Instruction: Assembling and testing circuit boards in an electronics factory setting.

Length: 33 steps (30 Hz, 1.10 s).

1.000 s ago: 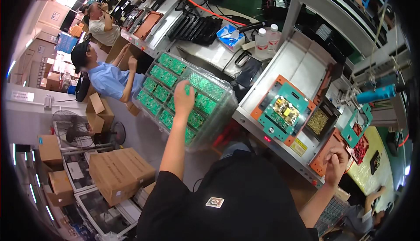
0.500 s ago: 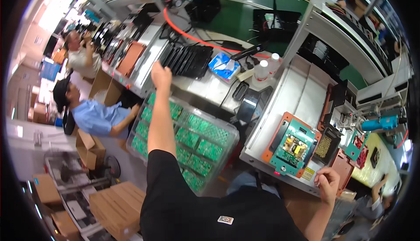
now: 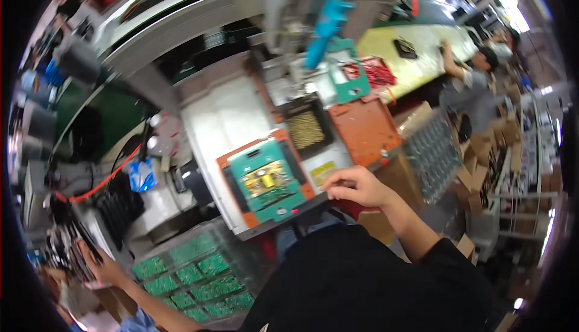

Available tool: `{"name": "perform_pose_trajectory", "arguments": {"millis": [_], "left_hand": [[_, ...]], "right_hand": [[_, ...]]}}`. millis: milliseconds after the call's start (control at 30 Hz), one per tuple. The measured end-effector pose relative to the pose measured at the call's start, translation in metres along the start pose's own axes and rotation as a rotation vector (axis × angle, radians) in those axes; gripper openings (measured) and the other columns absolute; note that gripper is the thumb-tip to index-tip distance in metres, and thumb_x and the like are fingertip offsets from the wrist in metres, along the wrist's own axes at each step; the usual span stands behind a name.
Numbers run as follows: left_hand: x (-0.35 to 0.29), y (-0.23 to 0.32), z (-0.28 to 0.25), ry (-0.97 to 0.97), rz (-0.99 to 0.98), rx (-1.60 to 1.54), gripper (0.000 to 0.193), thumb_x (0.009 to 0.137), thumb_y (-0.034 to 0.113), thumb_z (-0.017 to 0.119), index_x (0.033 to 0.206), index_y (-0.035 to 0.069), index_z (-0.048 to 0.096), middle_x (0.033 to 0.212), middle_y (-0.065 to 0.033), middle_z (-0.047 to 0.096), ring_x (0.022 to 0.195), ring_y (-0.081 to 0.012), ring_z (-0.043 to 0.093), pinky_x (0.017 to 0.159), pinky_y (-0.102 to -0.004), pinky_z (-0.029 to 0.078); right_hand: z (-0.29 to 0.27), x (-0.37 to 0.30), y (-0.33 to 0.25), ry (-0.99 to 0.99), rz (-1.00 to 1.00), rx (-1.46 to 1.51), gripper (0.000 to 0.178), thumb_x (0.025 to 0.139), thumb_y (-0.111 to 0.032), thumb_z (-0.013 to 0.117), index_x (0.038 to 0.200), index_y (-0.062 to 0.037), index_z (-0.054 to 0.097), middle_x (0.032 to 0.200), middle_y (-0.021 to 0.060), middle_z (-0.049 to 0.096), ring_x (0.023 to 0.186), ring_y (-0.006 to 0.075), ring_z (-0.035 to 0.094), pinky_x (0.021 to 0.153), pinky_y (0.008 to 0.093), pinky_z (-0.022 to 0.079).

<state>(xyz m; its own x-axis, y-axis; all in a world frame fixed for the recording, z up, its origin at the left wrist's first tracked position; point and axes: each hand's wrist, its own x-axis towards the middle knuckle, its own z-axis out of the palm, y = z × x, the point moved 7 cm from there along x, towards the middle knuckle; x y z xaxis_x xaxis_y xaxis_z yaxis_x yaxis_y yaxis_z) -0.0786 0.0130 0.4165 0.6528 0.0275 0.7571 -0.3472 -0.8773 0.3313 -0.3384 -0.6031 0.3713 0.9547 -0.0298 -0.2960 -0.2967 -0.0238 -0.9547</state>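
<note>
**Arms Spread Wide at a Crowded Bench**

You stand at a pale metal bed [image 3: 220, 115], your right hand [image 3: 356, 187] near its front edge, fingers bent toward the thumb; whether they pinch anything cannot be told. Your left hand [image 3: 99, 265] reaches far left near dark racks [image 3: 117, 211], its fingers bent and its grip too blurred to judge. The board [image 3: 267, 180] sits in a green fixture [image 3: 283, 206] on an orange base [image 3: 248, 217] at the bed's near end. Right of it are brass-coloured pieces [image 3: 306, 131] in a dark bin and an orange plate [image 3: 365, 126]. At lower left, a clear tray [image 3: 246, 258] holds rows of green boards [image 3: 211, 264]. Bottles [image 3: 160, 133] and a blue packet [image 3: 142, 175] share the side bench. Beyond a yellow-topped table [image 3: 386, 45], a person in grey [image 3: 470, 94] works near cartons [image 3: 476, 169]. A yellow label [image 3: 322, 172] marks the bed; its print is too small to read.
</note>
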Motion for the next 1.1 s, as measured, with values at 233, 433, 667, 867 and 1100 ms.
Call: {"name": "perform_pose_trajectory", "arguments": {"millis": [233, 433, 667, 867, 1100], "left_hand": [[-0.078, 0.372, 0.102, -0.604, 0.222, -0.566, 0.042, 0.070, -0.007, 0.070, 0.111, -0.003, 0.066, 0.110, -0.0176, 0.069, 0.095, -0.0301, 0.070, 0.084, -0.0352, 0.054], [-0.169, 0.523, 0.194, -0.896, 0.638, -0.593, 0.037, 0.072, 0.003, 0.071, 0.108, 0.005, 0.064, 0.111, -0.0151, 0.068, 0.099, -0.0320, 0.066, 0.083, -0.0381, 0.053], [-0.193, 0.541, 0.237, -0.990, 0.722, -0.440, 0.023, 0.082, 0.014, 0.067, 0.103, 0.003, 0.066, 0.117, -0.0170, 0.065, 0.104, -0.0326, 0.064, 0.088, -0.0385, 0.052], [-0.205, 0.545, 0.226, -0.984, 0.633, -0.452, 0.019, 0.084, 0.009, 0.063, 0.101, 0.002, 0.067, 0.117, -0.0167, 0.066, 0.106, -0.0327, 0.064, 0.091, -0.0381, 0.051], [-0.221, 0.559, 0.239, -0.970, 0.498, -0.408, 0.019, 0.082, 0.008, 0.059, 0.097, 0.007, 0.071, 0.112, -0.0117, 0.068, 0.098, -0.0279, 0.067, 0.085, -0.0370, 0.054]], "right_hand": [[-0.046, -0.036, 0.039, 0.332, -0.013, 0.150, 0.016, 0.094, -0.008, 0.058, 0.106, -0.0013, 0.066, 0.086, 0.0030, 0.065, 0.074, 0.0064, 0.058, 0.067, 0.0208, 0.046], [-0.131, -0.118, 0.104, 0.809, -0.010, 0.103, 0.016, 0.091, -0.005, 0.059, 0.105, -0.0008, 0.066, 0.082, 0.0009, 0.064, 0.070, 0.0065, 0.056, 0.065, 0.0212, 0.046], [-0.259, -0.249, 0.211, 1.340, 0.123, -0.090, 0.016, 0.091, -0.009, 0.056, 0.097, -0.0047, 0.070, 0.079, 0.0013, 0.067, 0.064, 0.0077, 0.059, 0.056, 0.0256, 0.047], [-0.403, -0.288, 0.233, 1.384, 0.351, -0.891, 0.023, 0.086, -0.013, 0.055, 0.103, -0.0075, 0.070, 0.101, 0.0169, 0.068, 0.099, 0.0345, 0.064, 0.086, 0.0419, 0.049], [-0.491, -0.271, 0.285, 0.971, 0.523, -1.061, 0.022, 0.077, -0.011, 0.067, 0.098, -0.0070, 0.065, 0.097, 0.0197, 0.066, 0.096, 0.0388, 0.062, 0.081, 0.0460, 0.050]]}}
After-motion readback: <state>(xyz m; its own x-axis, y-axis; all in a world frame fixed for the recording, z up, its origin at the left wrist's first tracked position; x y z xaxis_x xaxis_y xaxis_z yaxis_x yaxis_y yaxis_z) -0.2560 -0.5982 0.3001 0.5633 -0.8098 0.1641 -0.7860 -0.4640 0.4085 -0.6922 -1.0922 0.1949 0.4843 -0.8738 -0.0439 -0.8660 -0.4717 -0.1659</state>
